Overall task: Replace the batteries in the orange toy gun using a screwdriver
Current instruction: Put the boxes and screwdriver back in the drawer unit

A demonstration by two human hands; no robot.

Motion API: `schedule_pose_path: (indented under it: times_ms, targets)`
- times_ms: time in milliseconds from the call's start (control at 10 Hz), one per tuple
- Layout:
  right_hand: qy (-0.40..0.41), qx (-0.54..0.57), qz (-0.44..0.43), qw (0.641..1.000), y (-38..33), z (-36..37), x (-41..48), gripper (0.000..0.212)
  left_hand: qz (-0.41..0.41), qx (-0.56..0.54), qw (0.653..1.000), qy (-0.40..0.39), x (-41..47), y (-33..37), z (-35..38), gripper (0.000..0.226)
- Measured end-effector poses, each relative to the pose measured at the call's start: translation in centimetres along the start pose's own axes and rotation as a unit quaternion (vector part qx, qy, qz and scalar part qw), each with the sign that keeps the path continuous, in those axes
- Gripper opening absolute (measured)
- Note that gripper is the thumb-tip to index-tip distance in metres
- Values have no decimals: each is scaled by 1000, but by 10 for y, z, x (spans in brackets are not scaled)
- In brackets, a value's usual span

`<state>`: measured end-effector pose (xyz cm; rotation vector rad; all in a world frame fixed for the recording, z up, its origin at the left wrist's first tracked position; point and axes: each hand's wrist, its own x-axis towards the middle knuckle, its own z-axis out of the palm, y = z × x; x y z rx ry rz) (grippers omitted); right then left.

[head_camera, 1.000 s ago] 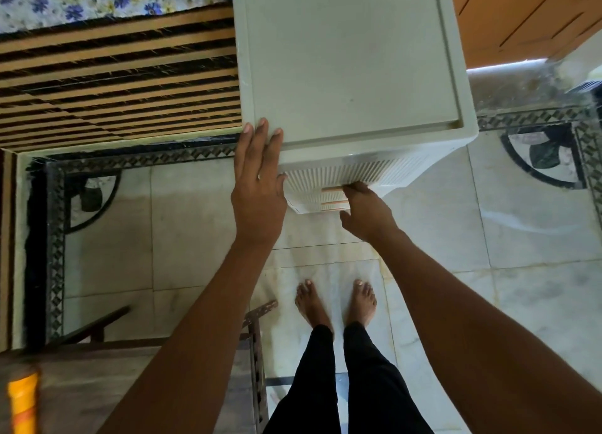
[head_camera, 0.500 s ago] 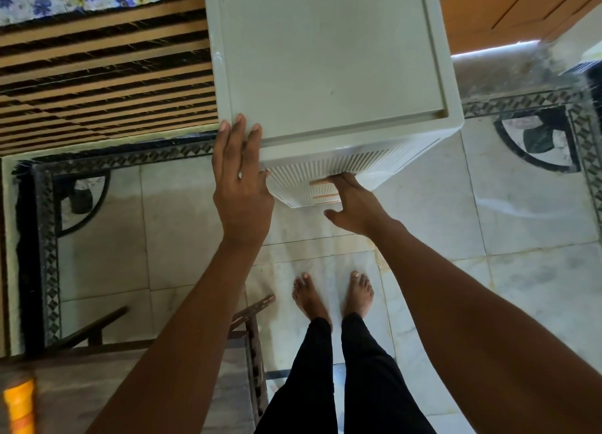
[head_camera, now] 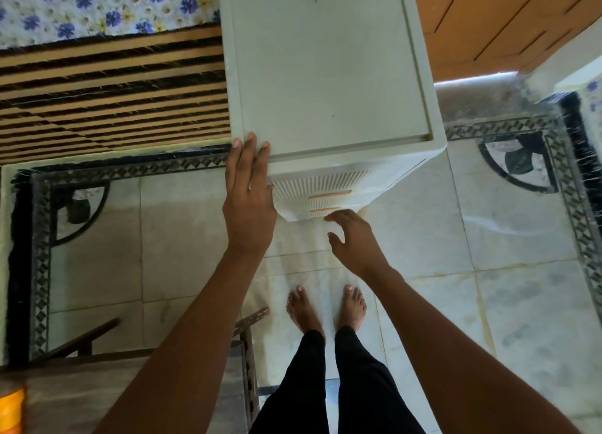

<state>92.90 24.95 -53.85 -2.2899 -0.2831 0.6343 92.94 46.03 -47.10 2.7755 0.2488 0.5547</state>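
Note:
A pale grey plastic drawer cabinet stands in front of me, seen from above, with ribbed drawer fronts and orange handles. My left hand lies flat against the cabinet's front left corner, fingers straight. My right hand hovers just below the lowest visible handle, fingers spread, holding nothing. A piece of an orange object, maybe the toy gun, shows at the bottom left corner on a wooden table. No screwdriver or batteries are in sight.
A wooden table with a metal frame is at the lower left. A striped mat and floral cloth lie beyond on the left. An orange wooden door is at the top right. My bare feet stand on marble floor.
My right hand has let go of the drawer handle and dropped a little below it, fingers opening. The drawer fronts now sit flush. My left hand stays on the cabinet corner.

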Motion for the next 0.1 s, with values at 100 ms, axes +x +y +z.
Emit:
schedule_pose_path:
  times_ms: [100]
  targets:
    - [18,27,-15,999,-24,-11,-21,35,-23,-35,997,-60,-4,3,-11,68]
